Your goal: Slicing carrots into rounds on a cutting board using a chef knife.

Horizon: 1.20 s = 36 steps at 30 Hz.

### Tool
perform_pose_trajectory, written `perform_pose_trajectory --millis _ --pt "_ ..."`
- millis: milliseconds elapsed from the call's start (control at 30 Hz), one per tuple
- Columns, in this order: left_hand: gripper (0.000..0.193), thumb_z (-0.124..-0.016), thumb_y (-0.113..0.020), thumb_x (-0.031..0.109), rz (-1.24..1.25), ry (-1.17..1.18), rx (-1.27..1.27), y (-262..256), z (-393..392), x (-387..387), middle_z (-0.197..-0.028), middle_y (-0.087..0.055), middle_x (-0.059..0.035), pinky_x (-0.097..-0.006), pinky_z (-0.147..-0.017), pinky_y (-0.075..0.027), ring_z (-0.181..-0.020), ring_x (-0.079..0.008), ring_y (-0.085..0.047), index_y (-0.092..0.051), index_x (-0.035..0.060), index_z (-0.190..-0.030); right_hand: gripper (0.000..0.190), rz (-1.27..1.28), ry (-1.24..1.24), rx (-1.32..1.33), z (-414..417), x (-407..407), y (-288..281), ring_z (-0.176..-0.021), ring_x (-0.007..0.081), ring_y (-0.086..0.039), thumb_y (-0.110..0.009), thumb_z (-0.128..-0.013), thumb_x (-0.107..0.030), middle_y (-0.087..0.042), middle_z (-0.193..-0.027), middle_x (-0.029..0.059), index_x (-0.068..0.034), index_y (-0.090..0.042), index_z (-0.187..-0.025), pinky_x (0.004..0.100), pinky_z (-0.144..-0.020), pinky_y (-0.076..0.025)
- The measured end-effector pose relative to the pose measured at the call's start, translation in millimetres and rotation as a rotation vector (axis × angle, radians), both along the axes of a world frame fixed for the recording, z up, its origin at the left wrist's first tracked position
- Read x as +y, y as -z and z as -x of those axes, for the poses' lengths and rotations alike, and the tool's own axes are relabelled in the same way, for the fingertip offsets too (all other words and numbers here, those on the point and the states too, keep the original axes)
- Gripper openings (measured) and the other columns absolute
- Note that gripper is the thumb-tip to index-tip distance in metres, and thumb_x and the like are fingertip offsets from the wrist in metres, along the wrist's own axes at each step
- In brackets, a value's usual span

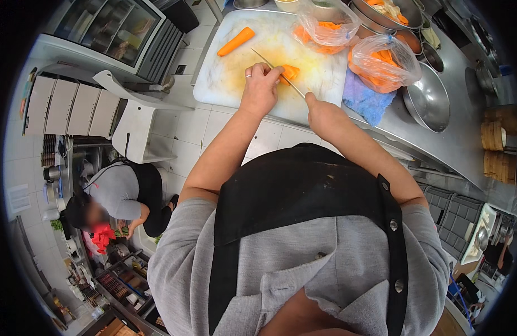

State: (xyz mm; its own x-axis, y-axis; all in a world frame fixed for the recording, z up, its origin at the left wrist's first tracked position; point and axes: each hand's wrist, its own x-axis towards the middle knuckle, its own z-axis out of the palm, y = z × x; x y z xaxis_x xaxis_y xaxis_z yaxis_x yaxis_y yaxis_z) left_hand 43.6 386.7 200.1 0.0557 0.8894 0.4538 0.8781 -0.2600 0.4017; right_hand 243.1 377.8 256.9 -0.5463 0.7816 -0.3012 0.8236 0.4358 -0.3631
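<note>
My right hand (325, 114) grips the handle of a kitchen knife, whose thin blade (299, 91) slants up and left across a white cutting board (216, 86). Curled fingers of my left hand (260, 86), one wearing a ring, hold down a cut carrot (290, 74) right at the blade. Part of that carrot is hidden under the fingers and blade. Orange slices lie against the blade's right side. Toward the board's far left corner rests a whole peeled carrot (236, 41). Yellow-orange stains mark the board's middle.
Plastic bags of cut carrot (325, 38) and more carrot (380, 63) stand right of my hands. Beside them are a blue cloth (369, 98) and a steel bowl (426, 98) on the steel counter (460, 138). A white chair (136, 113) and a bending person (115, 193) are at left.
</note>
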Motion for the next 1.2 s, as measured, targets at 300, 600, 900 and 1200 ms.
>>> perform_pose_trajectory --millis 300,600,900,1200 --pt "0.041 -0.08 -0.065 0.002 -0.166 0.002 -0.097 15.9 0.5 0.1 -0.106 -0.051 -0.0155 -0.0443 -0.093 -0.038 -0.103 -0.0359 -0.046 -0.047 0.0044 -0.117 0.023 0.052 0.02 0.007 -1.4 -0.4 -2.9 -0.075 0.0425 -0.063 -0.048 -0.089 -0.009 -0.062 -0.077 0.0269 0.003 -0.041 -0.108 0.0511 -0.067 -0.049" --pt "0.037 -0.079 -0.066 0.003 -0.113 -0.022 -0.031 12.7 0.1 -0.3 -0.109 -0.051 -0.0157 -0.0444 -0.093 -0.038 -0.106 -0.0365 -0.046 -0.047 0.003 -0.111 0.023 0.073 0.076 0.134 -18.7 12.4 -11.1 -0.079 0.0433 -0.063 -0.047 -0.09 -0.011 -0.063 -0.082 0.0286 0.004 -0.044 -0.107 0.0516 -0.07 -0.049" --pt "0.029 -0.078 -0.067 0.004 -0.107 -0.033 -0.045 11.5 -0.2 -1.4 -0.108 -0.051 -0.0157 -0.0437 -0.09 -0.04 -0.103 -0.0367 -0.046 -0.055 0.0049 -0.105 0.023 0.077 0.142 0.245 -33.3 14.2 -13.8 -0.073 0.0462 -0.06 -0.046 -0.093 -0.014 -0.061 -0.077 0.0295 0.003 -0.043 -0.108 0.0517 -0.067 -0.047" --pt "0.028 -0.078 -0.067 0.004 -0.109 -0.052 -0.063 13.9 1.7 0.4 -0.108 -0.051 -0.0151 -0.0436 -0.09 -0.04 -0.104 -0.0366 -0.045 -0.058 0.0073 -0.104 0.019 0.028 0.04 0.1 -27.9 -16.6 -18.0 -0.072 0.0461 -0.06 -0.048 -0.093 -0.014 -0.06 -0.074 0.0278 0.001 -0.04 -0.102 0.0552 -0.066 -0.045"
